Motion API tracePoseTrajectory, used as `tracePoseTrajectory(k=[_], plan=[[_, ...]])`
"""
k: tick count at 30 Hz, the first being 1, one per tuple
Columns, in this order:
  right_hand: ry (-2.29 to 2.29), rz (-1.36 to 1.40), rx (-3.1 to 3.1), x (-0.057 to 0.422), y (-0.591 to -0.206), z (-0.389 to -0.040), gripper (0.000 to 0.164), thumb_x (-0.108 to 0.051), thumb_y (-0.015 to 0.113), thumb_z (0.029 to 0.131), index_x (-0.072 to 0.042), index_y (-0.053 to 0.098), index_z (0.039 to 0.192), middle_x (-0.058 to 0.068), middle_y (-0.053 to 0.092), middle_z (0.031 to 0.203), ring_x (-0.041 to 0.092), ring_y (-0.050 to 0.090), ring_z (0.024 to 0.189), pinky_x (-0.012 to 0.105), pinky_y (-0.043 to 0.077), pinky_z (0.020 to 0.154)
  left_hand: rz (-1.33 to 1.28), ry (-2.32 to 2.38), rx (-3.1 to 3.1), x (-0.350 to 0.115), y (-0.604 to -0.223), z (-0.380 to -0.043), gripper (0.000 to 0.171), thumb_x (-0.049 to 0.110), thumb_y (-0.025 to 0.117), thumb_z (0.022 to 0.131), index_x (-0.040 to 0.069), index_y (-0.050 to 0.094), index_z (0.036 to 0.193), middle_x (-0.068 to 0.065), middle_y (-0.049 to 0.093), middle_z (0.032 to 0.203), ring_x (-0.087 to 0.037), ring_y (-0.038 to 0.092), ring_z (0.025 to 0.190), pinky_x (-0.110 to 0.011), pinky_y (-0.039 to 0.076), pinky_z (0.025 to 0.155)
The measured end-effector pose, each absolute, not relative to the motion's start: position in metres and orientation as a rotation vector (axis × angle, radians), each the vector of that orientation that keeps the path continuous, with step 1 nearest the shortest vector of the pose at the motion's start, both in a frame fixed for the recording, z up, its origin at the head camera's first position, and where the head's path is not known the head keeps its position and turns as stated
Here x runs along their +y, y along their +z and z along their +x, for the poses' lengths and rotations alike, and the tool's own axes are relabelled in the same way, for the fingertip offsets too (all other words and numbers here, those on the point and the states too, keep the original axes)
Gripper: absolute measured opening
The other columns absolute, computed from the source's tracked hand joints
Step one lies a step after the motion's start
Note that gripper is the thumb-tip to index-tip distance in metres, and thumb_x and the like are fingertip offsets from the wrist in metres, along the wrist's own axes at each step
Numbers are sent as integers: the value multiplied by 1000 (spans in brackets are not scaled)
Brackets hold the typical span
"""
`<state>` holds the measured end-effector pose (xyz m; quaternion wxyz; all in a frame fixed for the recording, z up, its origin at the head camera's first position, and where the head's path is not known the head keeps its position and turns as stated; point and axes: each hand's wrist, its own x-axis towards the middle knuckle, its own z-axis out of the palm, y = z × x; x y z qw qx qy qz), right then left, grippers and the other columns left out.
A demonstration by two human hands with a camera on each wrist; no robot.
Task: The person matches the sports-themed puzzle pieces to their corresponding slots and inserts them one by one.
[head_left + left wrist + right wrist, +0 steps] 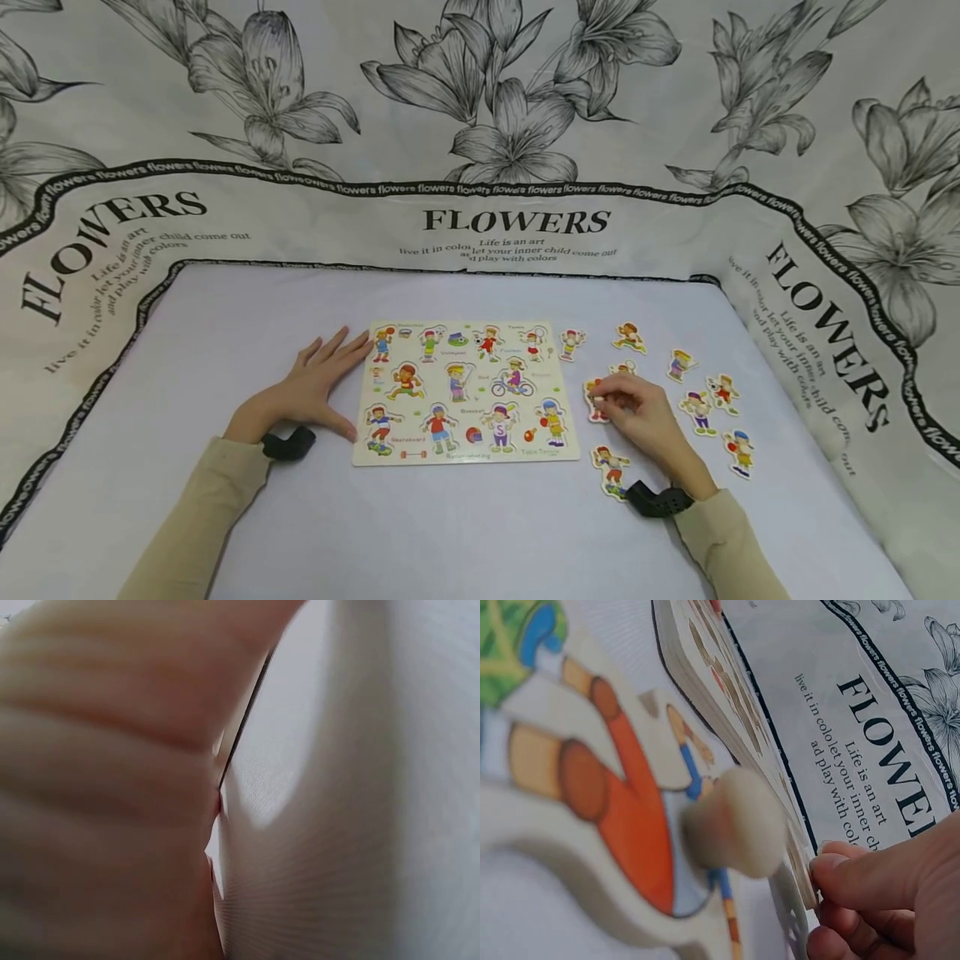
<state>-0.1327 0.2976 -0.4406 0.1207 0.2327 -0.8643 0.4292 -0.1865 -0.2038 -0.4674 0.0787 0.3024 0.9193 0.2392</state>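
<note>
A flat puzzle board [468, 454] with pictures of children at sports lies on the table. My left hand [318, 390] lies spread at its left side, fingertips and thumb at the edge; the left wrist view shows mostly blurred palm. Just right of the board, my right hand [637, 412] pinches a puzzle piece with a red-clad figure [595, 408], partly covered by the fingers. Behind that hand, a tennis player piece [622, 367] is partly hidden. Nearer me is a skateboarder piece [611, 471], whose pale round knob [742, 825] looms large in the right wrist view.
Loose pieces lie to the right: a volleyball player [572, 344], a runner [629, 337], an angler [681, 365], a footballer [724, 393], a baseball player [698, 412] and a table tennis player [739, 454]. A flower-printed curtain [517, 225] stands around the white table [420, 533].
</note>
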Motion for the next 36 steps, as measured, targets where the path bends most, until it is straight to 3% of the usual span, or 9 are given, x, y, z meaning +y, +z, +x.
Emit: tracePoseTrajectory(k=[8,19,36], plan=[[1269,603,-2578,305,-447,-145,21,11,72,83,-6,74,96,11,69,98,14,59,75,15,47,63,918,729,2743,-206,-469,-189,138,72,83,54,10,19,159,-7,8,167,-34,-8,151,-58,-7,117],[1401,692,-2533,277,-408,-145,15,20,65,83,11,69,95,26,65,93,30,61,74,20,52,64,908,742,2744,-205,-470,-191,140,70,84,55,7,16,159,-9,10,166,-36,-5,151,-59,-6,117],[1408,670,-2551,236,-389,-163,13,17,66,84,13,69,96,27,66,93,30,57,76,21,51,65,935,742,2767,-206,-473,-191,139,71,84,55,7,17,159,-10,12,166,-36,-4,151,-59,-5,117]])
